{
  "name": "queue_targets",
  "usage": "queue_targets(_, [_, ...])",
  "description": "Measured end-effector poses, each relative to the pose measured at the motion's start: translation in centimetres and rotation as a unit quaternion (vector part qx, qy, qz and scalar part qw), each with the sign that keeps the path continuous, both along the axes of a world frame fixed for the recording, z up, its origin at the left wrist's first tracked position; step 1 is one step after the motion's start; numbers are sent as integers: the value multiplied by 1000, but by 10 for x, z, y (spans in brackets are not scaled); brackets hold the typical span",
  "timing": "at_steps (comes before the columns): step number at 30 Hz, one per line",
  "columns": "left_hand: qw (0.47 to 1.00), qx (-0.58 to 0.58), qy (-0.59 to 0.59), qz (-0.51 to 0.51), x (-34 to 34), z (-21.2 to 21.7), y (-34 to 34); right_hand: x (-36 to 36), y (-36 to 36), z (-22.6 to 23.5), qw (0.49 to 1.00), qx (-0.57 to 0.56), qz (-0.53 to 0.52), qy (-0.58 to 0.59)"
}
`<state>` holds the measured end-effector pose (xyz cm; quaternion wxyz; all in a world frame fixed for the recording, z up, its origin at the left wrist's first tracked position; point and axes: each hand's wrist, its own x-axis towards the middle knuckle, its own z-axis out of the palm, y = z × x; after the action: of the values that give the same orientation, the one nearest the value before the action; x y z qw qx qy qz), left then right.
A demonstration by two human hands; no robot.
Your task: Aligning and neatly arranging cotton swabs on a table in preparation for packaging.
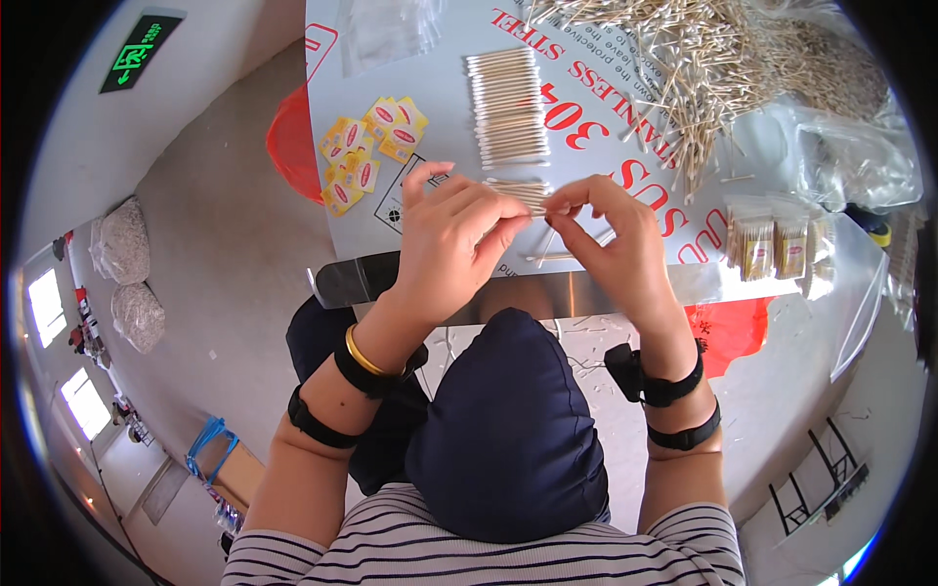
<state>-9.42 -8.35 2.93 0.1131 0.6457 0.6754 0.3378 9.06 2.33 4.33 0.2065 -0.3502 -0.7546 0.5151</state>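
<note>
Pinching a cotton swab (537, 215) with thumb and forefinger of the left hand (445, 239), a little above the centre of the frame. Pinching apparently the same swab from the other side with thumb and forefinger of the right hand (625, 230). Held crosswise between the two sets of fingertips and largely covered by them — cannot tell the firmness of either grip.

Just above the fingertips, a short row of swabs (516, 188), laid side by side. Higher, in the upper middle of the frame, a longer row of swabs (507, 107) on the grey table (445, 107), neatly lined up. Just below the fingertips, near the right thumb, a few loose swabs (555, 257) at differing slants.

In the upper right of the frame, well apart from the hands, a large tangled pile of swabs (703, 78). Lower on the right side, clear plastic bags (860, 156) and, near the table's edge, small packs of swabs (762, 244). To the upper left of the left hand, yellow cards (347, 139) in overlapping clusters; above them, at the top edge, clear packets (391, 34). Beyond the table's left edge, red plastic (293, 142). Around the left forearm, a gold bangle (362, 352) — just beside a black strap (357, 376).
</note>
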Motion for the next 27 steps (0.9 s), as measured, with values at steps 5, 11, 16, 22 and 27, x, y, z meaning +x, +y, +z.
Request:
queue_targets(5, [1000,-11,-18,-22,4,12,-6,15,-11,8,1000,-1,-10,-24])
queue_targets(11, [991,-75,-93,-54,13,13,-19,37,-24,7,995,-83,-41,-40])
queue_targets(16, [933,-207,-287,-70,20,9,-22,52,-41,-10,970,-230,-77,5])
queue_targets(22, [798,-278,-535,-4,31,3,-27,51,-50,-18,901,-381,-134,155])
queue_targets(27, [793,-285,-538,-15,32,3,-25,60,-56,-26,827,-493,-159,220])
